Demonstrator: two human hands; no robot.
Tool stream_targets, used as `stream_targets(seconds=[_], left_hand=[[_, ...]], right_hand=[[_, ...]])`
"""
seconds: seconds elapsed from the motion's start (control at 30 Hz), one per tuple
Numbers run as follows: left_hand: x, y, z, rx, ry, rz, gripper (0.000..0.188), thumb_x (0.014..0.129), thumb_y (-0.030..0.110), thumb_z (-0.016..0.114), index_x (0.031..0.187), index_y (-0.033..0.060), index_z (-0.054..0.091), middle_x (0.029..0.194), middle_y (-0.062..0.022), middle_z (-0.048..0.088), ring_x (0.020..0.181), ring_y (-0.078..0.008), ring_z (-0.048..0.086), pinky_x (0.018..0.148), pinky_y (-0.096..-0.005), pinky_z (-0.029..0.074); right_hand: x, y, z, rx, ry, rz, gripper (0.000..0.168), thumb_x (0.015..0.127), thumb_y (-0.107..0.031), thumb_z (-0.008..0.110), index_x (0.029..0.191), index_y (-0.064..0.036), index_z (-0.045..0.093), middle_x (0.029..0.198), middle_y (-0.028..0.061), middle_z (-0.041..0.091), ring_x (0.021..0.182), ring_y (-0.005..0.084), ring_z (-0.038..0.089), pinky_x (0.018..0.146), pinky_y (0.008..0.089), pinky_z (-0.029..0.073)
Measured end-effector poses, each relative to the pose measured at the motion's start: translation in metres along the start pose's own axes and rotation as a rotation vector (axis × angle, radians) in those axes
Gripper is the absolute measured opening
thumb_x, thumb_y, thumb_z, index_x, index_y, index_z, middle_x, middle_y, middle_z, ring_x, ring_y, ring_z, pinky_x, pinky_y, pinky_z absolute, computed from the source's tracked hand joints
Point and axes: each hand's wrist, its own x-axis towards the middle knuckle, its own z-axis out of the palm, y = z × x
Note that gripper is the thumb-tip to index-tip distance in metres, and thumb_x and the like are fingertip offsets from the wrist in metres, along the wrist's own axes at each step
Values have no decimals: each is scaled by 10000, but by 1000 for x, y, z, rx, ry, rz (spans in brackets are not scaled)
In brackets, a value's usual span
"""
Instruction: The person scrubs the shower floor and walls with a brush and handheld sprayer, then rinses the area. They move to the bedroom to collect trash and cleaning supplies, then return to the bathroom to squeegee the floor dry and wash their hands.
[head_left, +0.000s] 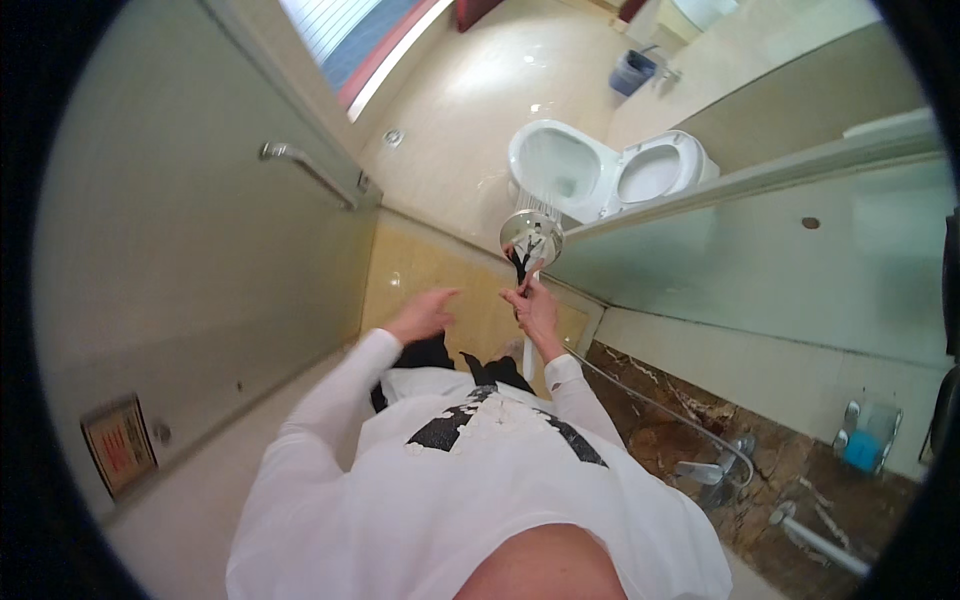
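Observation:
My right hand (536, 315) grips the handle of a chrome handheld shower head (531, 234) in front of my body. Thin streams of water leave its far side towards the white toilet bowl (559, 161). The toilet's lid and seat (651, 174) are raised. A pale flexible hose (652, 397) runs from beside my right forearm to a chrome mixer tap (720, 465) on the wall. To the left of the shower head, my left hand (426, 313) is held out above the yellowish floor. It is slightly blurred, with its fingers apart and nothing in it.
A frosted glass door (187, 247) with a metal handle (309, 174) stands at my left. On the right runs a glass partition (735, 270). Beyond are a wet floor (487, 97), a drain (394, 138) and a blue bin (631, 73). A grab bar (821, 540) sits at lower right.

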Motion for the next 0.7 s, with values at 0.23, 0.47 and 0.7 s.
stream_targets(seconds=[0.23, 0.47, 0.7], left_hand=[[39, 44, 77, -284, 63, 89, 438, 735, 49, 605, 1132, 7, 427, 999, -237, 546, 940, -355, 547, 774, -396, 437], [68, 19, 70, -374, -22, 182, 346, 752, 2, 580, 1073, 18, 451, 771, -157, 580, 707, -292, 575, 618, -340, 454], [82, 14, 35, -519, 6, 6, 282, 765, 51, 597, 1001, 3, 449, 717, -95, 550, 655, -156, 549, 593, -303, 451]], right_hand=[[-16, -31, 18, 133, 175, 130, 320, 702, -322, 691, 754, -40, 550, 616, 72, 578, 527, 133, 521, 504, 302, 412], [-14, -37, 29, 102, 276, 135, 360, 686, -328, 702, 868, -36, 597, 652, 73, 601, 564, 138, 554, 534, 311, 446], [-74, -9, 23, 182, 180, 142, 434, 727, -237, 671, 1108, -51, 579, 848, 129, 621, 730, 180, 576, 655, 304, 440]])
